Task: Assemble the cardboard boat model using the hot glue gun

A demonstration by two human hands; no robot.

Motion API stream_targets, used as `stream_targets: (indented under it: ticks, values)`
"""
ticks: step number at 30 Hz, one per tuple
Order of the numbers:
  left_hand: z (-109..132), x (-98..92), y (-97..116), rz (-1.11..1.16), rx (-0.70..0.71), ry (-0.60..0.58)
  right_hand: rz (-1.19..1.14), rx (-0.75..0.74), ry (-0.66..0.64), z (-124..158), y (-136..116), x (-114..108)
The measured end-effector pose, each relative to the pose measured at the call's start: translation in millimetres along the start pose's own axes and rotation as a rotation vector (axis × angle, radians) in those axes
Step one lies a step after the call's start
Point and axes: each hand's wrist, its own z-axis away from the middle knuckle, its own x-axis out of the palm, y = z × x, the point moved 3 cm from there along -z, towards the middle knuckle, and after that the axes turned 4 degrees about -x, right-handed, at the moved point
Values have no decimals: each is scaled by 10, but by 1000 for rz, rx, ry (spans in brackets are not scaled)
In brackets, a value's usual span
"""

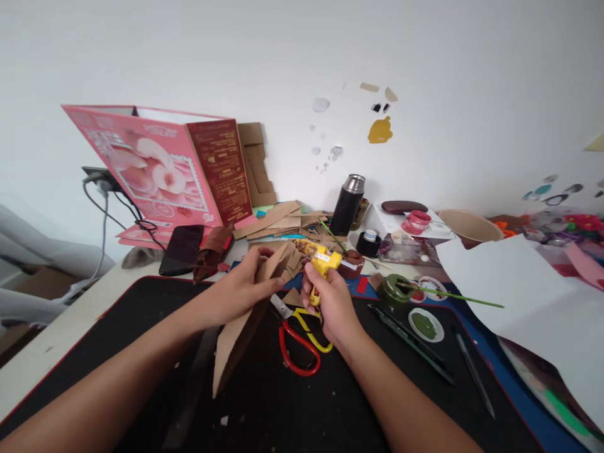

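My left hand (257,277) is closed round a piece of brown cardboard (236,340), which stands tilted on edge and reaches down toward me. In my right hand (333,302) is a yellow glue gun (323,259), gripped by its handle. Its dirty, stained nozzle end points left toward the cardboard's far end; whether the two touch, I cannot tell. Scissors with one red handle (302,371) and one yellow handle (325,345) lie on the black mat (264,421) under my hands, their blades partly hidden.
Cardboard scraps (271,220) pile up behind my hands. A black flask (348,204) stands by the wall. At right are a green paint jar (395,292) with a brush across it, a lid of green paint (438,332) and a pen (474,374). A phone (182,250) and pink box (160,170) are left.
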Motion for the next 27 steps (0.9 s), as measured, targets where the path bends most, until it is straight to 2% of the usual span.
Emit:
stream_targets:
  ticks: [3, 6, 12, 16, 27]
  values:
    - [-80, -124, -103, -14, -12, 143, -32, -60, 6, -13, -90, -29]
    - [-133, -197, -181, -11, -26, 210, -18, -101, -9, -10, -148, -31]
    - [-146, -176, -203, -45, 30, 241, 150, -86, -107, 84, -163, 61]
    - [-125, -133, -188, -83, 68, 248, 240, -116, -121, 139, -168, 92]
    - [-54, -90, -73, -68, 41, 238, 500, -223, -174, 153, -55, 19]
